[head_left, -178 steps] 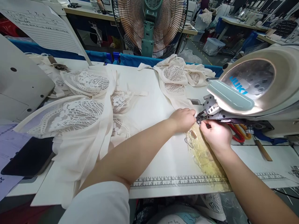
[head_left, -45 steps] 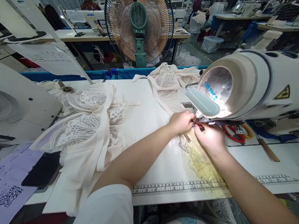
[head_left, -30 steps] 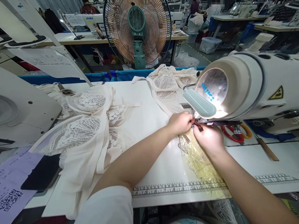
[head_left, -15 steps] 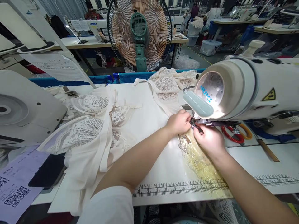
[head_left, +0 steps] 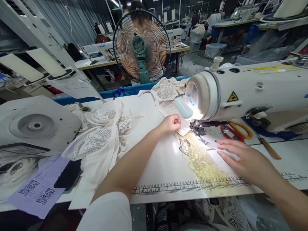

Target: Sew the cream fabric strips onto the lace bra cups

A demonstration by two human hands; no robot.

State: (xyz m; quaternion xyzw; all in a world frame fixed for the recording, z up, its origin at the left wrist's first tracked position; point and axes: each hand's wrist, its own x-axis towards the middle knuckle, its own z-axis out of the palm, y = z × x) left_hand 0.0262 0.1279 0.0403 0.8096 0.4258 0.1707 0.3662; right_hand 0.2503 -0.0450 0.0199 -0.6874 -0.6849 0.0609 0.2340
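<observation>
My left hand (head_left: 170,124) is closed, its curled fingers at the edge of a cream lace bra (head_left: 166,93), whose band runs toward the needle area. Thumb and fingertips seem to pinch that band, though the contact is partly hidden. Off to the right, my right hand (head_left: 240,157) hovers over the machine bed with its fingers apart and nothing in them. Between the hands lies a thin pointed metal tool (head_left: 205,141), perhaps tweezers, by the presser foot (head_left: 193,126) of the lit sewing machine (head_left: 209,93). Yellowish clear film (head_left: 202,160) covers the table in front.
More cream lace bras (head_left: 96,141) are piled at left, near a dark phone-like object (head_left: 68,175) and a purple printed sheet (head_left: 39,186). Red-handled scissors (head_left: 232,133) and a wooden-handled tool (head_left: 269,148) lie at right. A large fan (head_left: 141,48) stands behind; a ruler strip (head_left: 173,188) edges the table.
My right hand has left the needle area, moving right and opening. My left hand has drawn back slightly left. The metal tool now shows on the bed, and the camera view has shifted.
</observation>
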